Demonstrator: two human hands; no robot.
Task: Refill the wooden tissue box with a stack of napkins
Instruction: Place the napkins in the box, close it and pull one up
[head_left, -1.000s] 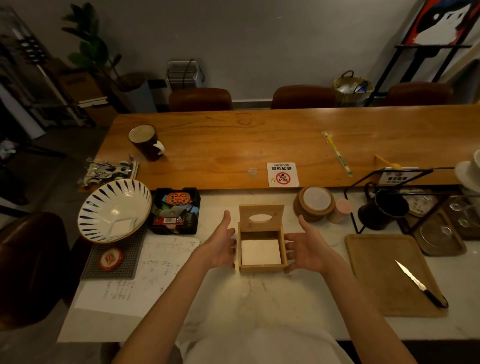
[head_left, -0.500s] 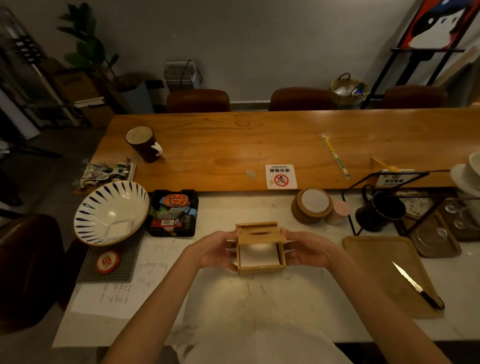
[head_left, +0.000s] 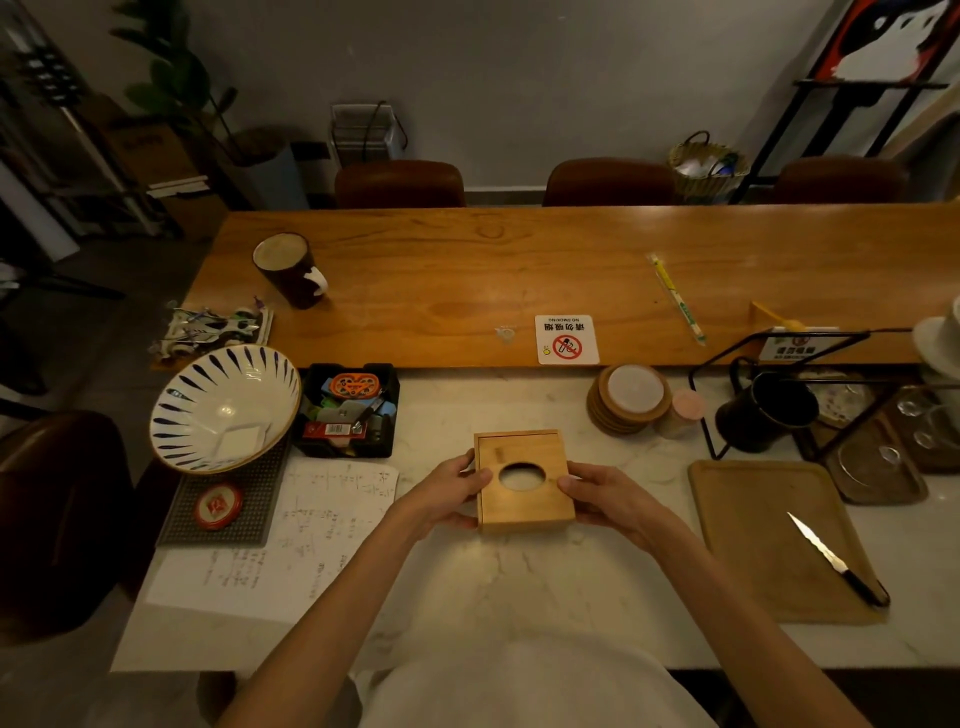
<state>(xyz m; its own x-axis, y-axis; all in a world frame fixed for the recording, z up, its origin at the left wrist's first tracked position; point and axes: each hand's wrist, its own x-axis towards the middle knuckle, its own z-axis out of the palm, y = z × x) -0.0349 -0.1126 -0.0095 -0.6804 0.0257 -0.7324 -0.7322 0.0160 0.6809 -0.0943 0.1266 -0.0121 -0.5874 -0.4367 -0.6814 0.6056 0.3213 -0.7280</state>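
The wooden tissue box (head_left: 524, 506) sits on the marble counter in front of me with its lid flat down. White napkins show through the oval hole in the lid (head_left: 521, 476); the rest of the stack is hidden inside. My left hand (head_left: 451, 488) grips the box's left side, thumb resting on the lid. On the right side, my right hand (head_left: 597, 493) holds the box the same way, thumb on the lid next to the hole.
A striped bowl (head_left: 192, 395) and a black tray of small items (head_left: 347, 410) lie left of the box, papers (head_left: 311, 525) below them. Right: stacked coasters (head_left: 628, 400), black mug (head_left: 763, 413), and a wooden board (head_left: 769, 540) with a knife (head_left: 831, 558).
The lid stood upright with the white napkins exposed; both hands moved in and swung it down until it lies flat on the box.
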